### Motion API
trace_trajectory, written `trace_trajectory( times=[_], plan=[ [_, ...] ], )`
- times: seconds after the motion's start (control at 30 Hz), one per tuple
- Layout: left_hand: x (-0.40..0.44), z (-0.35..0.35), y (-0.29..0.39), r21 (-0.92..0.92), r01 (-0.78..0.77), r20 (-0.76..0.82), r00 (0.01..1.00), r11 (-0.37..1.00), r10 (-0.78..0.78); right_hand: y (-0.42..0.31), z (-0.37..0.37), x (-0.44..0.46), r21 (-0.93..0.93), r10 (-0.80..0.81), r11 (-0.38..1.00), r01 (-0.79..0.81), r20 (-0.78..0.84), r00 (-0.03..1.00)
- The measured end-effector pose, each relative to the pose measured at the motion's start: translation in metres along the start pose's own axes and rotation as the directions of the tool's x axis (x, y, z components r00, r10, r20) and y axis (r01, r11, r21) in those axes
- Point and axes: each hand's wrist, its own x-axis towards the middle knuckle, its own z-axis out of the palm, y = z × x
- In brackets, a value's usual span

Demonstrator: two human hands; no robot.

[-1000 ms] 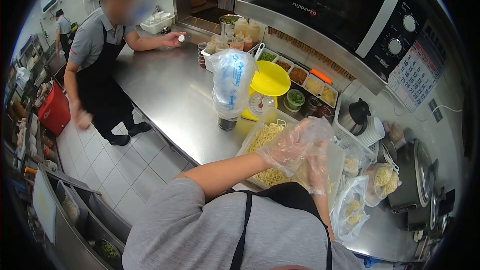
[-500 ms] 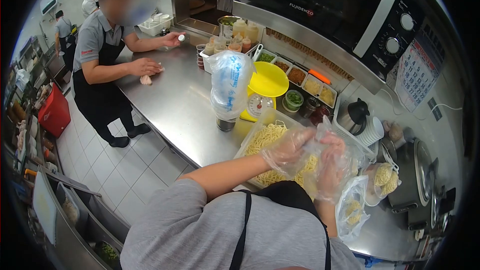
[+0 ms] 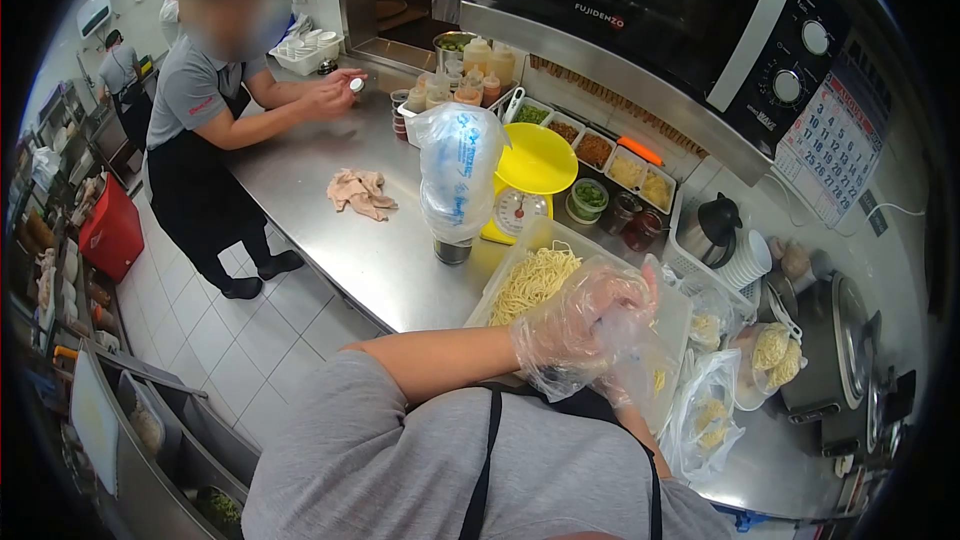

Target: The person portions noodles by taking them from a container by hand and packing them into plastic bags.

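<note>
My left hand [image 3: 590,315], in a loose clear plastic glove, is over the plastic tub [image 3: 480,312] of noodles [image 3: 535,283], its fingers bent. My right hand [image 3: 625,370], also gloved, lies just below and beside it, partly covered by it and by crumpled clear plastic. The two hands touch or overlap; whether the fingers grip something is hidden by the plastic. Behind the tub stand a yellow scale [image 3: 522,212] with a round pan and a roll of plastic bags [image 3: 460,170] on a dark base.
A co-worker [image 3: 215,90] stands across the steel counter [image 3: 340,250], holding a small white-topped item. A crumpled cloth [image 3: 362,193] lies on the counter. Topping trays [image 3: 596,148] line the back; bagged noodles [image 3: 712,420] sit at right, below a microwave [image 3: 640,20].
My hands have moved lower and closer together, with the left now in front of the right. The co-worker has let go of the cloth and brought both hands together.
</note>
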Motion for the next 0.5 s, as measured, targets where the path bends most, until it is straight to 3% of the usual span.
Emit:
trace_trajectory(
  times=[0.13,0.17,0.2,0.23,0.27,0.3,0.33,0.37,0.4,0.43,0.47,0.5],
  plan=[
    [-0.004,0.012,-0.029,-0.035,0.182,0.056,0.982,0.983,-0.18,0.014,-0.023,0.004,-0.398,-0.056,0.917,0.025,-0.066,0.996],
    [-0.023,0.032,-0.077,0.251,0.087,-0.032,0.996,0.964,-0.082,0.009,-0.021,0.007,-0.446,-0.063,0.895,0.024,-0.074,0.995],
    [-0.021,0.033,-0.081,0.386,0.04,-0.06,0.998,0.922,-0.018,0.005,-0.019,0.009,-0.492,-0.071,0.87,0.021,-0.083,0.994],
    [-0.018,0.035,-0.085,0.516,0.006,-0.088,0.995,0.856,0.046,-0.016,-0.01,0.023,-0.411,-0.022,0.911,-0.033,-0.128,0.992],
    [0.012,0.016,-0.049,0.217,0.324,-0.064,0.946,0.921,-0.317,-0.035,-0.004,0.037,-0.322,0.021,0.944,-0.074,-0.166,0.986],
    [0.018,0.017,-0.053,0.005,0.346,-0.034,0.938,0.938,-0.346,-0.046,-0.008,0.045,-0.322,0.007,0.945,-0.062,-0.171,0.985],
    [0.024,0.018,-0.057,-0.205,0.366,-0.003,0.927,0.908,-0.374,-0.054,-0.015,0.048,-0.488,-0.206,0.858,0.16,-0.041,0.978],
    [0.026,0.022,-0.062,-0.208,0.37,0.001,0.926,0.905,-0.378,-0.066,-0.018,0.049,-0.609,-0.374,0.703,0.368,0.124,0.919],
    [0.026,0.024,-0.064,-0.159,0.353,0.114,0.934,0.922,-0.338,-0.097,-0.008,0.05,-0.678,-0.466,0.543,0.496,0.248,0.849],
    [0.025,0.029,-0.068,-0.115,0.328,0.226,0.928,0.938,-0.297,-0.105,-0.003,0.049,-0.681,-0.454,0.547,0.487,0.248,0.856],
    [0.025,0.043,-0.079,0.056,-0.04,0.19,0.981,0.998,0.029,-0.11,0.001,0.049,-0.619,-0.422,0.658,0.428,0.167,0.891],
    [0.016,0.05,-0.085,0.053,-0.04,0.192,0.981,0.998,0.029,-0.113,0.004,0.048,-0.541,-0.386,0.756,0.369,0.087,0.918]
  ],
)
